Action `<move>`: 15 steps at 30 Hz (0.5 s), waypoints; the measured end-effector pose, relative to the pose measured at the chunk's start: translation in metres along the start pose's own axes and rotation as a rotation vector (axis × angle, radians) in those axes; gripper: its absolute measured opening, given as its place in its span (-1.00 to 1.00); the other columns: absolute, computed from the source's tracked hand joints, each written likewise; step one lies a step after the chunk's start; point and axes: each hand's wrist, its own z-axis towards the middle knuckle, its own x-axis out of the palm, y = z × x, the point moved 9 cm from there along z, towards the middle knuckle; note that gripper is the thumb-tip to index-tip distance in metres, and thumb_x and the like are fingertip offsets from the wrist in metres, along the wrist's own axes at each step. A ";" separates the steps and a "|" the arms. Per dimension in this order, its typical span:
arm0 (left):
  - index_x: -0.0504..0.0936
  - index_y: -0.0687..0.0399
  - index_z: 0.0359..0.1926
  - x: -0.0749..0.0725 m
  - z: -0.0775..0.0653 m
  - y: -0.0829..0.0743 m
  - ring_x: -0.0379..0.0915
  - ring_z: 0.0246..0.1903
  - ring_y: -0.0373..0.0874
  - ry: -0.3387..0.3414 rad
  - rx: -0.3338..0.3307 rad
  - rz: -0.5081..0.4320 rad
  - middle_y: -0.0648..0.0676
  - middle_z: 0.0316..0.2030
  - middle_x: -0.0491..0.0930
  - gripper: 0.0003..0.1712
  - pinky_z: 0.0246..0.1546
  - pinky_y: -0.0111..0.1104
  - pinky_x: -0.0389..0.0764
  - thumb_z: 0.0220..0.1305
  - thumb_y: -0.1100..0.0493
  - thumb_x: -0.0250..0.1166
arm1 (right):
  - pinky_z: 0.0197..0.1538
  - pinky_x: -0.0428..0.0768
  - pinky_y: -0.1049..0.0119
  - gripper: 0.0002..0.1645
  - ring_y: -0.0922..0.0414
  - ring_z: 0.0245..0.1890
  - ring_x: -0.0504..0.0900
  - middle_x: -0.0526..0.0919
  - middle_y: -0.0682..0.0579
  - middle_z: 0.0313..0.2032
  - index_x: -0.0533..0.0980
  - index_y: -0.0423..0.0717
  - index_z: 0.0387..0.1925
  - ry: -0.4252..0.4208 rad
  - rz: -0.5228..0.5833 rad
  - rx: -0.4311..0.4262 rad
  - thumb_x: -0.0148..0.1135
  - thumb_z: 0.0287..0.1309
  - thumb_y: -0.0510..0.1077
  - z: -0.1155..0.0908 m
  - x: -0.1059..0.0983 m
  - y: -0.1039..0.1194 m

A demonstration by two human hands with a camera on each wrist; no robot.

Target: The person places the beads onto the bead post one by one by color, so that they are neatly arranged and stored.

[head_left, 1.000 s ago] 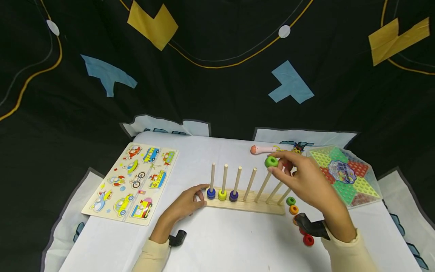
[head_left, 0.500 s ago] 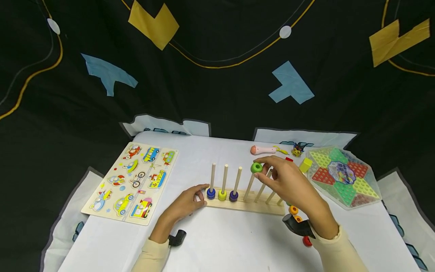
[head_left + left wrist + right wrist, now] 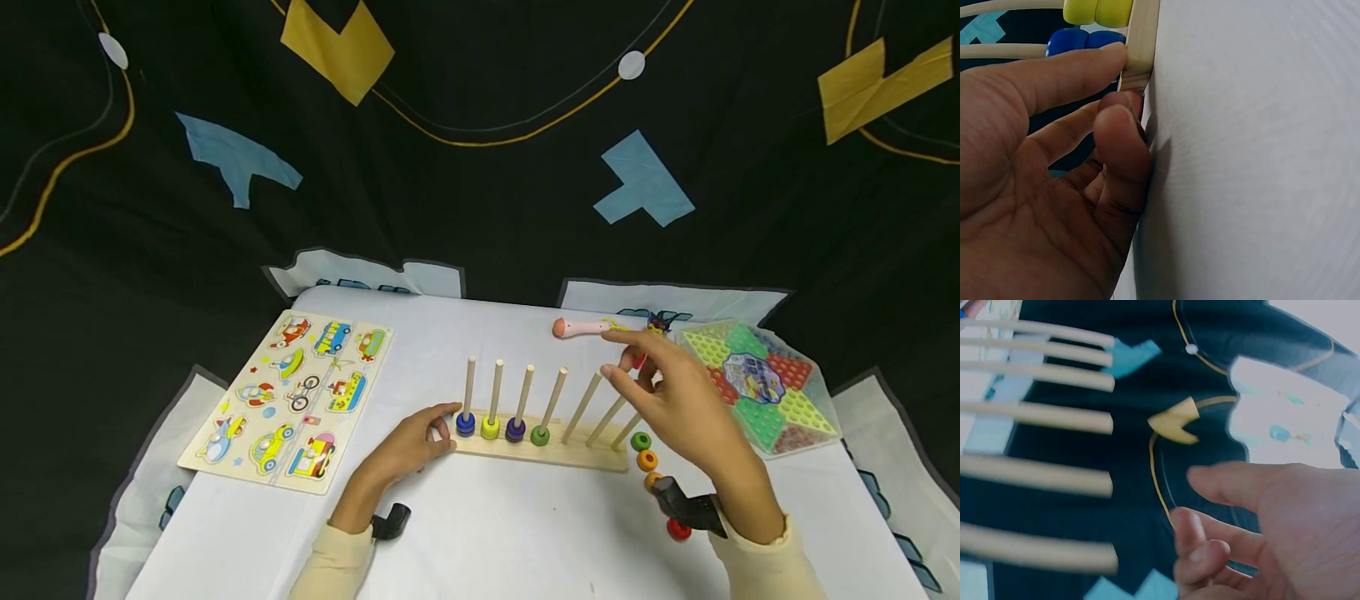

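Observation:
A wooden peg stand (image 3: 525, 450) with a row of upright pegs lies across the table. Blue (image 3: 466, 425), yellow (image 3: 491, 428), dark blue (image 3: 515, 430) and green beads (image 3: 540, 436) sit at the bottom of the pegs from the left. My left hand (image 3: 408, 446) grips the stand's left end between thumb and finger; the left wrist view shows fingertips right at the end of the base (image 3: 1141, 50). My right hand (image 3: 675, 400) hovers over the right-hand pegs, thumb and forefinger apart, holding nothing. Its fingers (image 3: 1191, 528) are beside the peg tips in the right wrist view.
Loose green (image 3: 641, 442), orange (image 3: 647, 460) and red beads (image 3: 678, 529) lie right of the stand, partly behind the right wrist. A picture puzzle board (image 3: 288, 400) lies left, a clear game box (image 3: 761, 387) right. A pink toy microphone (image 3: 577, 327) is at the back.
My right hand carried a green bead left to the fourth peg and let it go; the bead now sits at that peg's foot. The hand has moved back right. My left hand stayed put.

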 end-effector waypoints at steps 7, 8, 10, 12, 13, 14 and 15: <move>0.37 -0.01 0.33 -0.002 0.002 0.001 0.27 -0.62 -0.19 -0.002 -0.008 -0.003 0.07 -0.29 0.46 -0.33 -0.76 -0.40 0.37 0.18 0.31 0.32 | -0.52 0.37 0.47 -0.59 0.21 -0.45 0.37 0.44 0.12 -0.37 0.49 0.09 0.16 -0.206 -0.014 0.153 0.19 0.28 -0.07 -0.033 -0.050 -0.044; 0.37 0.00 0.32 -0.003 0.002 0.001 0.28 -0.61 -0.19 -0.003 -0.005 -0.005 0.07 -0.29 0.46 -0.33 -0.76 -0.40 0.38 0.18 0.32 0.31 | -0.51 0.38 0.47 -0.58 0.19 -0.42 0.38 0.45 0.10 -0.36 0.48 0.07 0.17 -0.204 -0.023 0.195 0.17 0.29 -0.05 -0.037 -0.051 -0.055; 0.37 -0.02 0.32 -0.003 0.002 0.001 0.27 -0.60 -0.18 -0.006 -0.007 -0.007 0.07 -0.28 0.46 -0.33 -0.76 -0.40 0.38 0.19 0.32 0.31 | -0.52 0.41 0.46 -0.55 0.14 -0.37 0.39 0.46 0.03 -0.31 0.45 0.01 0.20 -0.164 -0.040 0.281 0.12 0.32 0.00 -0.045 -0.047 -0.080; 0.37 -0.02 0.32 -0.002 0.002 0.002 0.27 -0.60 -0.19 -0.006 -0.011 -0.007 0.06 -0.28 0.46 -0.33 -0.76 -0.41 0.38 0.19 0.32 0.31 | -0.54 0.45 0.40 -0.52 0.08 -0.35 0.41 0.49 -0.04 -0.27 0.43 -0.08 0.19 -0.099 -0.060 0.343 0.07 0.35 0.05 -0.053 -0.035 -0.104; 0.37 -0.02 0.33 -0.001 0.002 0.002 0.27 -0.60 -0.19 -0.004 -0.014 -0.009 0.06 -0.28 0.46 -0.33 -0.76 -0.41 0.38 0.19 0.32 0.31 | -0.53 0.47 0.37 -0.51 0.06 -0.34 0.43 0.50 -0.07 -0.26 0.42 -0.11 0.18 -0.059 -0.065 0.372 0.05 0.35 0.07 -0.058 -0.026 -0.116; 0.37 -0.02 0.33 0.000 0.002 0.003 0.27 -0.61 -0.19 -0.002 -0.016 -0.011 0.06 -0.28 0.46 -0.33 -0.76 -0.41 0.38 0.19 0.32 0.31 | -0.51 0.48 0.34 -0.49 0.04 -0.33 0.44 0.50 -0.09 -0.25 0.42 -0.13 0.17 -0.016 -0.063 0.397 0.04 0.35 0.09 -0.062 -0.016 -0.127; 0.36 -0.02 0.33 0.001 0.002 0.003 0.27 -0.62 -0.19 0.000 -0.020 -0.011 0.06 -0.29 0.46 -0.32 -0.76 -0.41 0.38 0.19 0.31 0.32 | -0.50 0.48 0.31 -0.48 0.03 -0.34 0.45 0.51 -0.10 -0.24 0.41 -0.15 0.16 0.026 -0.061 0.420 0.04 0.35 0.11 -0.067 -0.006 -0.138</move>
